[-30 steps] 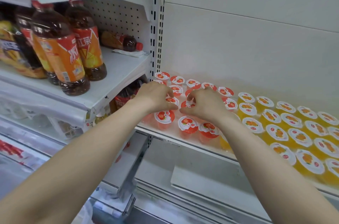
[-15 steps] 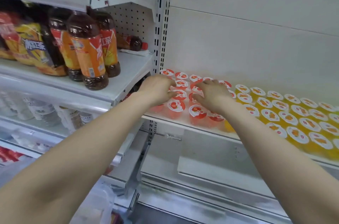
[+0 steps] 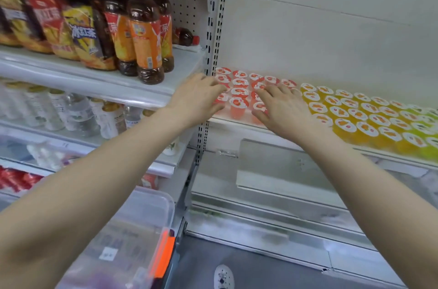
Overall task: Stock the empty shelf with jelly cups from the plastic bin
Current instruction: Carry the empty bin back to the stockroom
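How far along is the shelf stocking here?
Done: yellow jelly cups and red jelly cups stand in rows on the shelf. In hand: left hand and right hand rest flat-fingered on the red cups, gripping none. Left: unclear; the plastic bin below is too blurred to show its contents.

Scene bright, light white and even, source not in view. Shadows weak and soft. Back panel [image 3: 320, 35] nearly washed out. Left hand [image 3: 196, 97] smeared at fingers by motion, right hand [image 3: 284, 108] little sharper. Glare streaks on clear strip [image 3: 83, 89] of drink shelf. Plastic bin [image 3: 142, 229] at bottom out of focus, hazy. Jelly cups [image 3: 379, 120] toward right edge soft and stretched. Slotted post [image 3: 211, 52] looks bent from wide lens.
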`<state>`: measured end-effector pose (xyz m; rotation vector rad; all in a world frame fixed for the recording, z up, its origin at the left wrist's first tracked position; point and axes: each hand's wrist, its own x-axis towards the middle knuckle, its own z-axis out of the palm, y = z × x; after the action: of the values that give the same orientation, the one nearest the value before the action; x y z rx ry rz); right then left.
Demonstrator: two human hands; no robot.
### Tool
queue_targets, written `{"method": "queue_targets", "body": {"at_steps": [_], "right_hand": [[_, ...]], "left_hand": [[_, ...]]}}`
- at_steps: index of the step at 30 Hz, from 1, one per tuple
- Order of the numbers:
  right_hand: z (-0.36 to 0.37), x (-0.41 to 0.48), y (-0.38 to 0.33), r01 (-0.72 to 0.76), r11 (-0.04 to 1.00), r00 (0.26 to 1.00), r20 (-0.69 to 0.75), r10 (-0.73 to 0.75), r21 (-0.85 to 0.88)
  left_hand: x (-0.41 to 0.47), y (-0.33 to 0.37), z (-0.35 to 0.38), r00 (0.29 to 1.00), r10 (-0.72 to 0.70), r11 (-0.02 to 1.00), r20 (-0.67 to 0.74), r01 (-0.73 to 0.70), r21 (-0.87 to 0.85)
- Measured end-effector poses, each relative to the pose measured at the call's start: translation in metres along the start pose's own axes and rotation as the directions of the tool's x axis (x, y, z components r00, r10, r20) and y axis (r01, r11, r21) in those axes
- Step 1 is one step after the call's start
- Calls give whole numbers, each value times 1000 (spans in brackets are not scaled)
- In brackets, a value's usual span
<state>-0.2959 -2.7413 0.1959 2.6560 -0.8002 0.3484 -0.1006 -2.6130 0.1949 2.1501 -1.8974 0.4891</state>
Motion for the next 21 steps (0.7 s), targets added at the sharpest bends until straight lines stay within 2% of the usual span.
{"method": "queue_targets", "body": {"at_steps": [7,13,17,21], "right_hand": [[4,-42,-50,116,992,992,-50,-113,50],[40,-54,-110,297,933,955,-82,-286,204],[72,-52,-160,441,847,895,-69,-442,298],[97,-42,-209,558,735,808,-50,-587,384]], "left_hand": [[-90,-17,2,999,-11,999,-44,13,42],[-180,-31,22,970,-242,970,-32,243,14],[-247,-34,46,889,-458,888,11,458,-36],[-307,-25,67,740,-665,742,100,670,-24]]}}
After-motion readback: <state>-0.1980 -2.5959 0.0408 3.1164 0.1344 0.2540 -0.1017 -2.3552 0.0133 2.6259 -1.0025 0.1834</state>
